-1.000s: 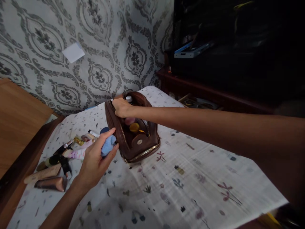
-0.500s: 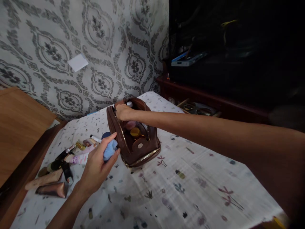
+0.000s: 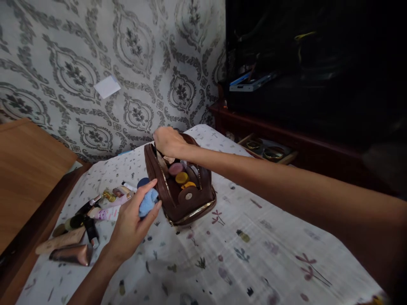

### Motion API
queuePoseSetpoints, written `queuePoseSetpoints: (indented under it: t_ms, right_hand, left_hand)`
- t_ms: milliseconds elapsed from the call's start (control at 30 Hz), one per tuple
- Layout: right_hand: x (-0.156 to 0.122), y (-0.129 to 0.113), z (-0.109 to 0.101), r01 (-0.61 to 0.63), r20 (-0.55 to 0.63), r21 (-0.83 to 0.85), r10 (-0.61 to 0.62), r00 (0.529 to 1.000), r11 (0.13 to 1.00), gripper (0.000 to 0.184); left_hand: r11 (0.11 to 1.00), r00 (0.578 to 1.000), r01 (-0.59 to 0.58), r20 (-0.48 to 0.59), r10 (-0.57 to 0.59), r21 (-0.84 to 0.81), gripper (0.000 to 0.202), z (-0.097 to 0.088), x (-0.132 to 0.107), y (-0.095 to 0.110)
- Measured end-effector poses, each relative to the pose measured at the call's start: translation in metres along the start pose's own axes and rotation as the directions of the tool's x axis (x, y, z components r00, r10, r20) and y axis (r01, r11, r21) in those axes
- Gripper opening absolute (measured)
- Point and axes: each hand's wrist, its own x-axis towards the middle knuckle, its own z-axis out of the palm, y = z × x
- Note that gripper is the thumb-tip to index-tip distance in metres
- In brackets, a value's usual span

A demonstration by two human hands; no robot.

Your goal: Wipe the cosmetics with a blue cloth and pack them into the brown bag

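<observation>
A brown leather cosmetic pouch (image 3: 187,203) stands unzipped on a patterned white cloth (image 3: 254,254). Inside it show small round items in pink, yellow and orange. My right hand (image 3: 168,142) reaches across and is closed over the pouch's far top rim. My left hand (image 3: 132,224) hovers just left of the pouch, fingers pinched on a small light blue soft piece (image 3: 147,203). A dark blue round lid (image 3: 142,182) lies just behind that piece.
Several tubes, bottles and lipsticks (image 3: 84,220) lie scattered at the cloth's left side. A wooden surface (image 3: 28,169) stands at far left, patterned wallpaper behind. A dark wooden shelf (image 3: 270,131) with bangles (image 3: 265,150) sits at the back right.
My right hand has shifted up onto the pouch's top rim, hiding the white-capped bottle seen earlier. My left hand stays beside the pouch with the blue piece.
</observation>
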Motion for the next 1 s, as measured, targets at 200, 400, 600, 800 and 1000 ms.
queuePoseSetpoints:
  t_ms: [200,400,600,800,1000]
  right_hand:
    - [-0.09,-0.012,0.0,0.411,-0.137,-0.006,-0.408,0.903,0.912,0.042]
    - [-0.161,-0.01,0.052,0.763,0.167,-0.012,-0.751,0.639,0.647,0.032]
    - [-0.161,-0.005,0.099,0.58,0.386,0.061,-0.555,0.737,0.812,0.019]
    - [-0.151,-0.016,0.137,0.32,0.409,0.147,-0.352,0.842,0.936,0.024]
    - [-0.134,-0.027,0.182,-0.092,0.351,0.523,-0.116,0.929,0.848,0.017]
  left_hand:
    - [0.998,0.996,0.026,-0.081,-0.031,-0.059,0.044,0.008,-0.016,-0.021]
    - [0.989,0.99,0.134,0.047,-0.131,-0.07,0.026,0.012,-0.036,-0.05]
    - [0.969,0.979,0.181,0.059,-0.193,0.168,0.039,0.014,-0.062,-0.078]
    - [0.893,0.982,0.19,-0.065,-0.18,0.408,0.033,0.006,-0.07,-0.112]
    - [0.798,0.964,0.264,-0.13,-0.231,0.542,0.033,-0.008,-0.036,-0.136]
